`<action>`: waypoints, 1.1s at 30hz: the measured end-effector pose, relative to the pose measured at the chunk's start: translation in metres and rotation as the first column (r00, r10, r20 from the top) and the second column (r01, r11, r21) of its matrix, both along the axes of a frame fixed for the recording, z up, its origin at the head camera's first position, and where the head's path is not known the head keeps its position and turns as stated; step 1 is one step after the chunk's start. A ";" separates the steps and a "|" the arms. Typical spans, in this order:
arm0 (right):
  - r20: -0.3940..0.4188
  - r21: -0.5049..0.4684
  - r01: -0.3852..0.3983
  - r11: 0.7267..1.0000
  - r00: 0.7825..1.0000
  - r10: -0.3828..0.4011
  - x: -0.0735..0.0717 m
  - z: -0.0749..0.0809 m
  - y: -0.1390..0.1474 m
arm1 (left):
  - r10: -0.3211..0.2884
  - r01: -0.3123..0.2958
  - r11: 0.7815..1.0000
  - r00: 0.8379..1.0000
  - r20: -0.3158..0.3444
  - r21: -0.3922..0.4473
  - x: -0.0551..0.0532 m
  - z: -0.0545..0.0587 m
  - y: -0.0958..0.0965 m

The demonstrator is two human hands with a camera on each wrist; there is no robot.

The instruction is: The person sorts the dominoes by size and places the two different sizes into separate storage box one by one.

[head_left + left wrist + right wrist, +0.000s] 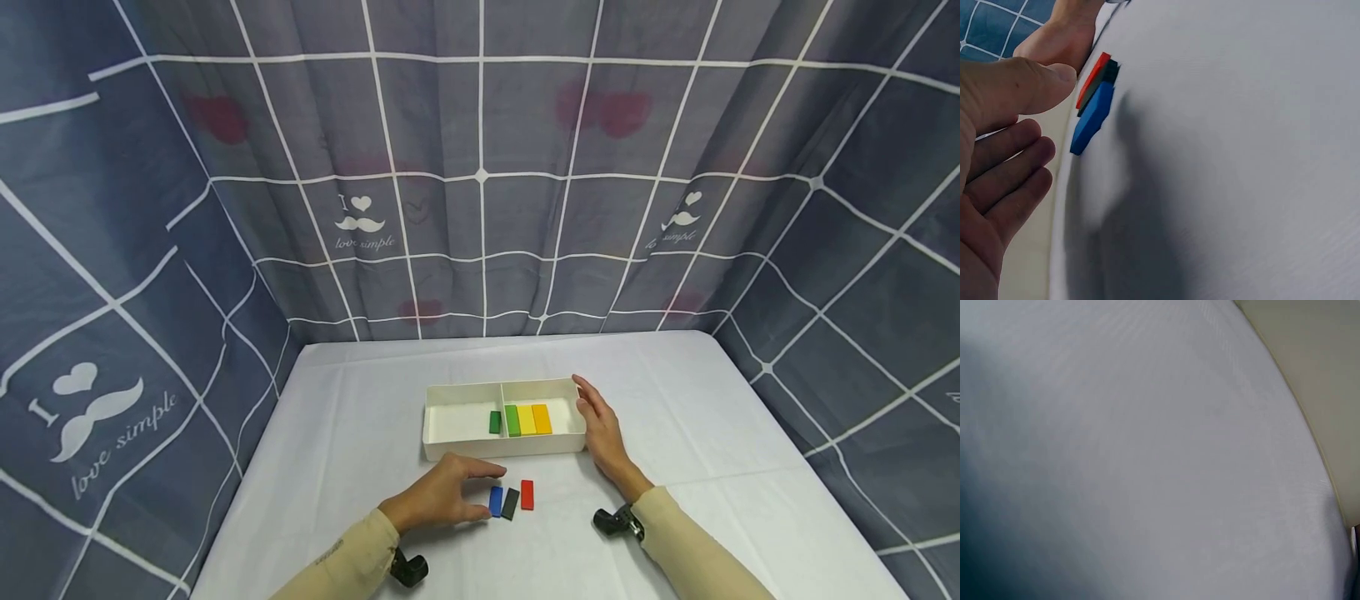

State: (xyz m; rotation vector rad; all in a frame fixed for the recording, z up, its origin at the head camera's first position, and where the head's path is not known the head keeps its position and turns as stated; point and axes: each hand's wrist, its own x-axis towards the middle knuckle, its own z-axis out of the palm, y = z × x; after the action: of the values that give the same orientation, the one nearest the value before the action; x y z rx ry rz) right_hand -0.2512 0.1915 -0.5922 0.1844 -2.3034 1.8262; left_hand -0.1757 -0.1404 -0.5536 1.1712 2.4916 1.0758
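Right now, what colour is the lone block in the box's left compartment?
The lone block is dark green; clearest in the head view.

Blue block (496, 502), red block (527, 495); cream box (502, 447); blue-grey curtain (525, 150), white grid.

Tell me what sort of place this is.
Probably a makeshift tabletop recording booth: printed grid curtains hang behind and on both sides of a white-covered table, and black wrist-worn devices are in view.

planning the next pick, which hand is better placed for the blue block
Probably the left hand: it is close beside the blue block. The right hand is farther off, at the right end of the white box.
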 end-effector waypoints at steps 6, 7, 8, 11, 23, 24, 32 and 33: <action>0.000 0.002 -0.007 1.000 1.000 0.007 0.000 0.000 0.000 | -0.014 0.014 1.000 1.000 -0.021 0.002 0.003 -0.005 0.002; 0.001 0.002 -0.007 1.000 1.000 0.007 0.000 0.000 0.000 | -0.015 0.015 1.000 1.000 -0.025 0.002 0.003 -0.006 0.002; 0.002 0.003 -0.006 1.000 1.000 0.006 0.000 0.000 -0.001 | -0.015 0.015 1.000 1.000 -0.026 0.001 0.003 -0.006 0.002; 0.004 -0.002 -0.006 1.000 1.000 0.006 0.000 0.000 -0.001 | -0.013 0.013 1.000 0.999 -0.035 0.002 0.004 -0.007 0.001; 0.015 0.014 -0.004 1.000 1.000 0.004 -0.001 0.000 0.000 | -0.003 0.000 0.999 0.996 -0.085 -0.035 0.007 -0.011 0.003; 0.014 0.012 -0.005 1.000 1.000 0.005 -0.001 0.000 0.000 | -0.001 -0.002 0.999 0.996 -0.089 -0.035 0.007 -0.011 0.003; 0.007 -0.007 -0.001 1.000 1.000 0.001 0.000 0.000 0.000 | 0.011 -0.014 0.999 0.996 -0.091 -0.042 0.007 -0.011 0.004; 0.007 -0.009 0.000 1.000 1.000 0.000 0.000 0.000 0.000 | 0.011 -0.015 0.999 0.996 -0.092 -0.044 0.007 -0.011 0.004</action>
State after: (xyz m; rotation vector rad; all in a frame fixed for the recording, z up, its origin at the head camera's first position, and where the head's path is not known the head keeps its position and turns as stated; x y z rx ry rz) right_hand -0.2514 0.1916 -0.5923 0.1770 -2.2995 1.8393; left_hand -0.1690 -0.1360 -0.5642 1.2193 2.5818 0.9852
